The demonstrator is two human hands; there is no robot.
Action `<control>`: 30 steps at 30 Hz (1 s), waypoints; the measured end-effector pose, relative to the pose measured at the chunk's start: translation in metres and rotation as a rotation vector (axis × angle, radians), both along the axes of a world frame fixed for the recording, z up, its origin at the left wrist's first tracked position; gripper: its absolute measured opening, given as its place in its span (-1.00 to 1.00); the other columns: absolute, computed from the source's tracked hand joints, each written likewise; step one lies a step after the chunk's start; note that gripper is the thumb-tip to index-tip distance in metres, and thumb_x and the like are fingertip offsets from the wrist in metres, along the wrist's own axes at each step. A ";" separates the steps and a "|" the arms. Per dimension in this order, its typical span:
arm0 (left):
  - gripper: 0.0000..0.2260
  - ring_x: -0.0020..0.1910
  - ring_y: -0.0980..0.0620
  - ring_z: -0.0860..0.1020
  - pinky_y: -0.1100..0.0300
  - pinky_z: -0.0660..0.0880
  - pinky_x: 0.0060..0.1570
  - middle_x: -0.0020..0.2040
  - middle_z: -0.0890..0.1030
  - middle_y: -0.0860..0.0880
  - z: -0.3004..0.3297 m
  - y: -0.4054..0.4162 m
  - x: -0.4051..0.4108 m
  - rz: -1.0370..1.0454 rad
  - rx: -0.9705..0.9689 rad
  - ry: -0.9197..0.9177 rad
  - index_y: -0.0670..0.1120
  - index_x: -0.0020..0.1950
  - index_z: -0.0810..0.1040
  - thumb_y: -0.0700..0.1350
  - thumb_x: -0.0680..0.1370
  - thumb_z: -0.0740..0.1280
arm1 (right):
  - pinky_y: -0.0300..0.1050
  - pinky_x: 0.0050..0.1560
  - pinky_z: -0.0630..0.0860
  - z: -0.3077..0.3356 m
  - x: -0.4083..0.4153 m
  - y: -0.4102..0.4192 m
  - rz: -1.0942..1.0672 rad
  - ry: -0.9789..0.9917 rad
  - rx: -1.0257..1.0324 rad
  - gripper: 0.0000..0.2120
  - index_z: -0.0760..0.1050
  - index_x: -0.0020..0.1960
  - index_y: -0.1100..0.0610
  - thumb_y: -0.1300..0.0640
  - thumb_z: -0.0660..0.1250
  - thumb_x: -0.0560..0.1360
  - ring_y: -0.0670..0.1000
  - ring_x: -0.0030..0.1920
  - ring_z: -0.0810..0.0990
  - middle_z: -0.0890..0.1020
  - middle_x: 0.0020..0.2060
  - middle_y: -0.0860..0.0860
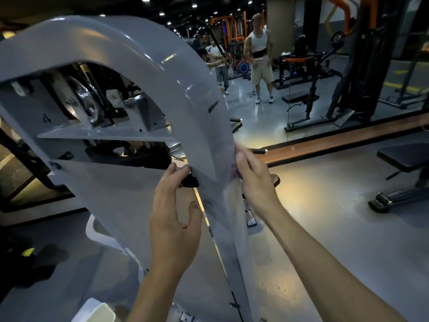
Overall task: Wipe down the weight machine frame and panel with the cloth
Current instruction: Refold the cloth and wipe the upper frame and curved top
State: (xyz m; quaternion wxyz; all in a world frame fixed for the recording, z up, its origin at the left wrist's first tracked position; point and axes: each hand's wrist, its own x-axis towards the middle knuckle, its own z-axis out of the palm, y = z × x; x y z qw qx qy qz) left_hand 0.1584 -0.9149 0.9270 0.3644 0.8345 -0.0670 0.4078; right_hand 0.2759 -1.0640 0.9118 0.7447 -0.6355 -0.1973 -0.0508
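i stand close to a grey weight machine frame point(130, 49), a tall painted arch that curves over from the upper left and runs down to the lower middle. through its opening i see a chrome pulley wheel point(87, 98) and, below a flat crossbar, the grey panel point(111, 189).

my left hand point(173, 219) is raised against the panel's right edge, fingers loosely bent; the fingertips touch a small black knob point(190, 181) on the frame, and the thumb stands free. whether it truly grips the knob i cannot tell.

my right hand point(251, 180) is on the far side of the frame's right edge, fingers curled and pressing a purple cloth point(235, 169) against the metal. only a sliver of the cloth shows between my fingers and the frame.

to the right, on the shiny grey floor point(325, 228), stands a black padded bench point(404, 156). a long wooden ledge point(336, 141) runs under a wall mirror point(301, 77), which shows orange and black racks point(234, 33) and a person in a white tank top point(261, 59) standing. ceiling spotlights glow above.
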 end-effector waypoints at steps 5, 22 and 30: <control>-0.41 0.59 0.09 0.22 0.28 0.21 0.51 0.49 0.43 0.02 -0.002 -0.002 -0.002 -0.023 0.012 -0.011 -0.10 0.49 0.40 -0.42 0.48 0.30 | -0.18 0.45 0.35 0.002 -0.001 0.004 0.032 -0.016 0.027 -0.58 0.25 0.59 -0.12 -0.07 0.02 0.75 -0.24 0.43 0.42 0.49 0.43 -0.22; -0.30 0.65 0.01 0.06 0.27 0.09 0.56 0.63 0.23 0.02 -0.013 -0.002 -0.002 -0.007 0.132 0.024 -0.12 0.62 0.22 -0.37 0.48 0.28 | -0.34 0.48 0.26 -0.024 -0.020 0.010 -0.063 0.091 0.075 -0.55 0.18 0.62 -0.05 -0.01 0.04 0.75 -0.30 0.49 0.31 0.38 0.50 -0.25; -0.30 0.65 0.03 0.06 0.35 0.09 0.53 0.63 0.22 0.06 -0.013 -0.005 -0.004 0.008 0.141 0.026 -0.10 0.63 0.22 -0.35 0.49 0.27 | -0.52 0.17 0.37 -0.093 -0.047 0.002 -0.038 0.342 -0.071 -0.66 0.21 0.49 -0.29 -0.05 0.00 0.74 -0.17 0.48 0.33 0.39 0.25 -0.46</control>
